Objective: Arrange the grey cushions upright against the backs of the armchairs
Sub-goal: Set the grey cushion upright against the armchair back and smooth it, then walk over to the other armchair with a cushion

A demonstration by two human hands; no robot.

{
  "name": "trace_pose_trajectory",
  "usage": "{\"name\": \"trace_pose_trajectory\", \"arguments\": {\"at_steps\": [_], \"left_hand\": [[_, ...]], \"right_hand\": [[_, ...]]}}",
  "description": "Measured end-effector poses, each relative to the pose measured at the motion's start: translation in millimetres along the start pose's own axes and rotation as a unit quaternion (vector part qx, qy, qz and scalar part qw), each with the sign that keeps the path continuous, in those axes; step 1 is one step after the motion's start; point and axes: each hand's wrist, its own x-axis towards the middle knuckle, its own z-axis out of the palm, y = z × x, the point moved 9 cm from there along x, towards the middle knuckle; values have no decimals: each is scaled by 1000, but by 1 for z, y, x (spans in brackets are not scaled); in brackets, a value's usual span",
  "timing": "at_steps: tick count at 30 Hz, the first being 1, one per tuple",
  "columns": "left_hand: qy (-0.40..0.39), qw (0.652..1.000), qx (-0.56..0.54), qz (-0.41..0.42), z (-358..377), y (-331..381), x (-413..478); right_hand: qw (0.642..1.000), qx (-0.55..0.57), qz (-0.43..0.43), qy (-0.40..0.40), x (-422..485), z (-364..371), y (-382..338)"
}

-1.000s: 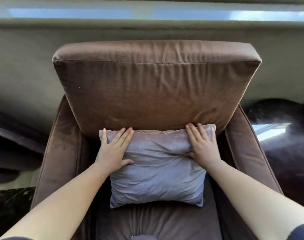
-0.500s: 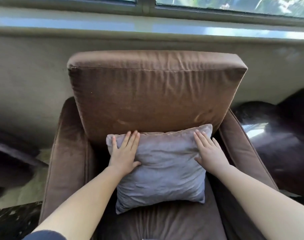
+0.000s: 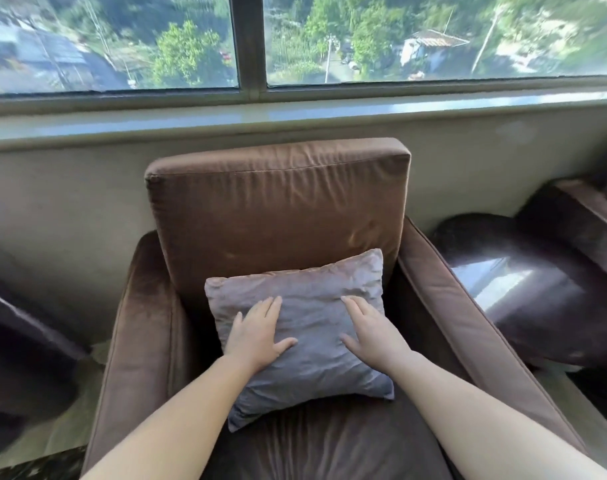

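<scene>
A grey cushion point(image 3: 312, 327) leans upright against the back of a brown armchair point(image 3: 278, 216), its lower edge on the seat and its top right corner raised a little. My left hand point(image 3: 257, 334) lies flat on the cushion's left half, fingers spread. My right hand point(image 3: 371, 330) lies flat on its right half, palm down. Neither hand grips the fabric.
The brown armrests point(image 3: 139, 334) flank the seat. A dark armchair point(image 3: 554, 289) stands close on the right and another dark seat point(image 3: 21, 344) on the left. A window sill point(image 3: 295, 116) and window run behind the chair back.
My hands slid down from the cushion's top edge to its face. The view tilted up, so the window now shows.
</scene>
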Motion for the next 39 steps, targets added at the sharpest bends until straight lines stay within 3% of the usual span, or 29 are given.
{"name": "trace_pose_trajectory", "arguments": {"at_steps": [6,11,15,20,25,31,39], "left_hand": [[49,998,-27,-17,-34,71,-98],[23,997,-22,-77,-86,96,-170],[18,994,-9,-111,-152,111,-219],[-8,993,5,-120,-218,116,-265],[-59,993,26,-98,-249,110,-302],[-125,990,7,-71,-252,111,-313],[-149,988,25,30,-247,233,-289]], "right_hand": [[999,40,-5,25,-94,-32,3],[999,40,-7,-22,-147,-77,-17],[998,58,-19,10,-179,-141,-53],[997,7,-5,-81,-199,-187,-100],[982,-71,20,-173,-224,-208,-140],[984,-39,41,-169,-244,-234,-164],[984,-12,104,-144,-320,-267,-84]]}}
